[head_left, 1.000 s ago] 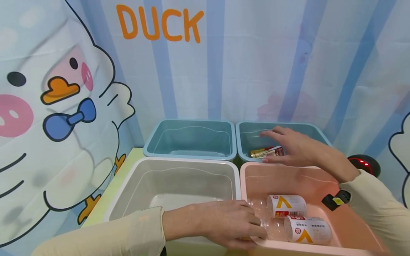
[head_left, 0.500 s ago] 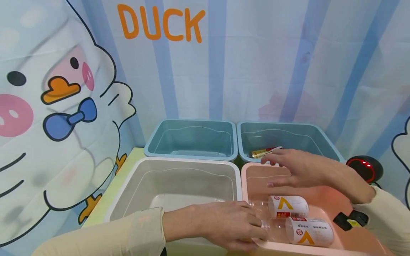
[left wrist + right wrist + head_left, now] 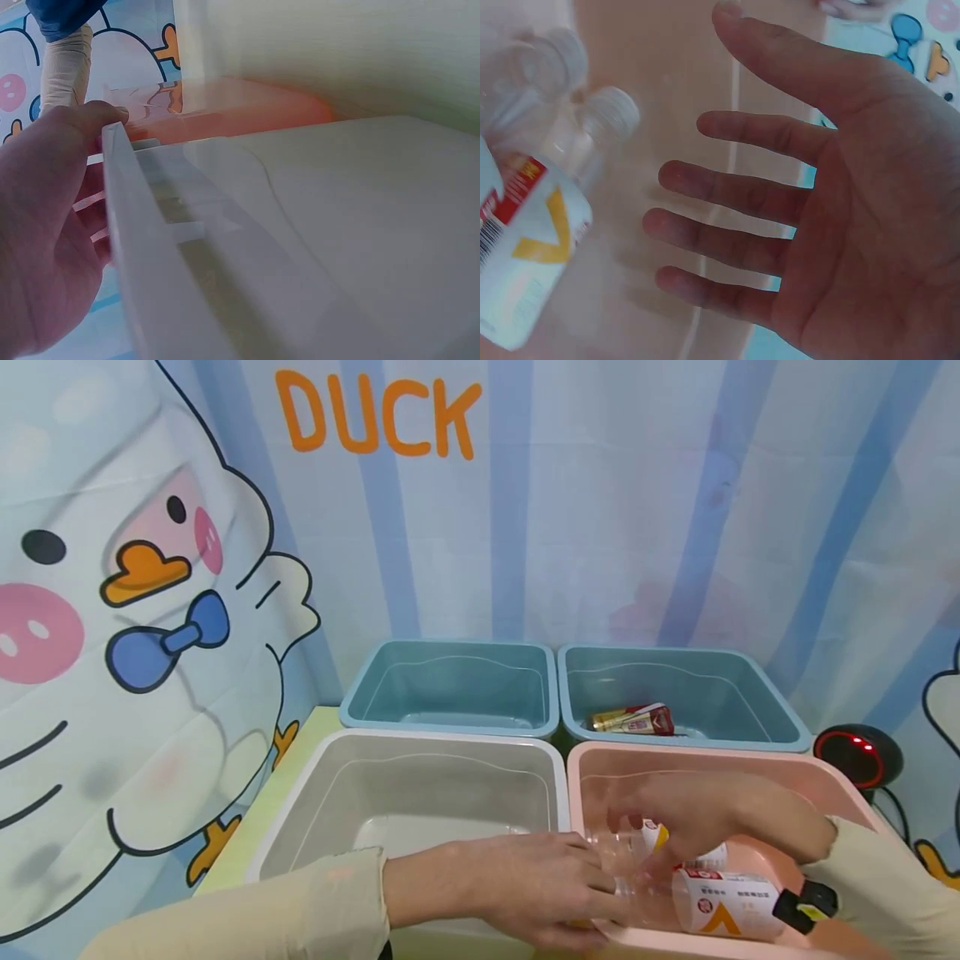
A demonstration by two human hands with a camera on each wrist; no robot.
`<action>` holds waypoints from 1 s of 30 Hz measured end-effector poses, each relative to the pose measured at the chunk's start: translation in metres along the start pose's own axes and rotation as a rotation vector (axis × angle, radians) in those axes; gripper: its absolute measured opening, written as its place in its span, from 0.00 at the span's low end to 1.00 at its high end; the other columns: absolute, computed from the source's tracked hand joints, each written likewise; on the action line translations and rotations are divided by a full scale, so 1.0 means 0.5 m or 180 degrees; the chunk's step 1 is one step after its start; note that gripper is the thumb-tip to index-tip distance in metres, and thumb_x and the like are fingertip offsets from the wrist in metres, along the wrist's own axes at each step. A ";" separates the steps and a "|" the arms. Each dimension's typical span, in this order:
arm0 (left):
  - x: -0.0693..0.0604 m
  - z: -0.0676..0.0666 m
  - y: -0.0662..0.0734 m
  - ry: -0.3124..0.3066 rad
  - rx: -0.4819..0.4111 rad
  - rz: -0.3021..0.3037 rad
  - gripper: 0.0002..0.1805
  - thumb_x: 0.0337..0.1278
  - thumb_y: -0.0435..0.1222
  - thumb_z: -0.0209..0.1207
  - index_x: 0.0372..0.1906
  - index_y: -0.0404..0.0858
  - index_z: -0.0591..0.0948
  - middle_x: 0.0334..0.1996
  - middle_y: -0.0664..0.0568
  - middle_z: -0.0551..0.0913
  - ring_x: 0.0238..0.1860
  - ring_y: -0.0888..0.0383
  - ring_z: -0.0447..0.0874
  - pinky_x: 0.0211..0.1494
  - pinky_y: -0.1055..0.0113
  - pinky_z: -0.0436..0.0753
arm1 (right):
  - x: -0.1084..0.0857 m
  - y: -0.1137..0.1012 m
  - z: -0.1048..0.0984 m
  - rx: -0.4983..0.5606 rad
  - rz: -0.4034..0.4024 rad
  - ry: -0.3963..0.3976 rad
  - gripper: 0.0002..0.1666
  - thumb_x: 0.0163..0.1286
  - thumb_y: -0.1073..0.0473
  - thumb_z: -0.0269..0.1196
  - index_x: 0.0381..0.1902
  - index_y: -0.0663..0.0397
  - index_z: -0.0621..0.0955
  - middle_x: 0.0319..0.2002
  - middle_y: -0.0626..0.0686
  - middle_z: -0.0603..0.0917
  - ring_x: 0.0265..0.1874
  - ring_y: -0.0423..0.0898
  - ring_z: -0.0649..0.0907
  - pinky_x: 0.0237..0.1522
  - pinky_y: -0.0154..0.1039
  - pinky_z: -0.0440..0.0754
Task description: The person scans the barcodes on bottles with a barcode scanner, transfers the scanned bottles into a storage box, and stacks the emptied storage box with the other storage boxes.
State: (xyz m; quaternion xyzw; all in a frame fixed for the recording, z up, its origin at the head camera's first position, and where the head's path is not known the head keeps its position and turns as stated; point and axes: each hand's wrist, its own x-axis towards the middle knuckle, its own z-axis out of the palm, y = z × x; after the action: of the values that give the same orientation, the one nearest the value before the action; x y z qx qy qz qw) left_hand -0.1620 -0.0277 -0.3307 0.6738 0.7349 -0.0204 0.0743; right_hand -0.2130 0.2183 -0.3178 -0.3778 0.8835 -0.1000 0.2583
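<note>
2 labelled bottles (image 3: 726, 903) lie in pink bin (image 3: 720, 763), just beyond straight, spread fingers of right hand (image 3: 686, 818). Left hand (image 3: 540, 885) grips rim of grey bin (image 3: 457, 777). Yellow-green worktop (image 3: 296, 764) underneath; duck-print curtain (image 3: 600, 527) behind.

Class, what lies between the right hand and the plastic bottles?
In the right wrist view, only the pink bin's bare inner surface shows between the right hand and plastic bottles.
</note>
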 end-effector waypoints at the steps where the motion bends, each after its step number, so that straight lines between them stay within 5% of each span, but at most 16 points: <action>1: -0.001 0.001 -0.001 0.0011 -0.0015 -0.0002 0.23 0.80 0.50 0.57 0.72 0.51 0.79 0.60 0.66 0.86 0.55 0.72 0.80 0.74 0.74 0.66 | 0.004 -0.001 0.004 -0.0026 -0.0019 -0.0032 0.26 0.61 0.43 0.80 0.54 0.27 0.83 0.45 0.32 0.82 0.42 0.37 0.82 0.46 0.36 0.86; 7: -0.002 0.004 0.000 0.0051 0.0004 0.0009 0.22 0.80 0.51 0.56 0.71 0.53 0.80 0.60 0.67 0.85 0.56 0.73 0.79 0.75 0.76 0.63 | 0.023 0.002 0.020 -0.0374 -0.0152 -0.0197 0.27 0.56 0.38 0.81 0.53 0.20 0.83 0.42 0.29 0.82 0.38 0.33 0.81 0.40 0.30 0.84; 11: -0.003 0.003 0.001 0.0047 0.0024 0.0014 0.21 0.80 0.50 0.57 0.70 0.53 0.81 0.60 0.67 0.85 0.57 0.71 0.79 0.75 0.77 0.63 | 0.031 0.009 0.039 -0.0220 0.0090 -0.0504 0.28 0.55 0.39 0.81 0.52 0.16 0.82 0.43 0.31 0.82 0.40 0.34 0.82 0.44 0.32 0.85; 19: -0.004 0.003 0.003 0.0029 0.0046 -0.0006 0.20 0.81 0.49 0.57 0.69 0.52 0.82 0.56 0.66 0.86 0.54 0.71 0.79 0.73 0.77 0.64 | 0.047 0.014 0.071 0.0405 0.0672 -0.0860 0.29 0.57 0.54 0.83 0.51 0.26 0.81 0.43 0.38 0.81 0.42 0.39 0.83 0.51 0.39 0.87; 25: -0.003 0.004 0.004 0.0017 0.0081 -0.0001 0.20 0.81 0.49 0.56 0.69 0.52 0.81 0.57 0.65 0.86 0.55 0.70 0.79 0.74 0.75 0.65 | 0.055 0.016 0.086 0.0840 0.0723 -0.0907 0.27 0.61 0.61 0.80 0.53 0.34 0.81 0.45 0.43 0.81 0.48 0.42 0.81 0.60 0.45 0.85; 30: -0.003 0.005 0.002 0.0046 -0.0009 0.0002 0.21 0.80 0.49 0.57 0.69 0.52 0.81 0.60 0.65 0.86 0.56 0.71 0.80 0.75 0.75 0.64 | 0.054 0.016 0.092 0.0558 0.0728 -0.0819 0.30 0.58 0.57 0.82 0.53 0.25 0.83 0.44 0.38 0.82 0.46 0.39 0.81 0.62 0.51 0.84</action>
State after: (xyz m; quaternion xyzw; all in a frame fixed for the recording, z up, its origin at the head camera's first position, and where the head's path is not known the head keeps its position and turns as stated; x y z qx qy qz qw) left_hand -0.1607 -0.0295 -0.3328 0.6741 0.7352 -0.0144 0.0700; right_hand -0.2093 0.2054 -0.3701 -0.2606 0.8683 -0.0974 0.4107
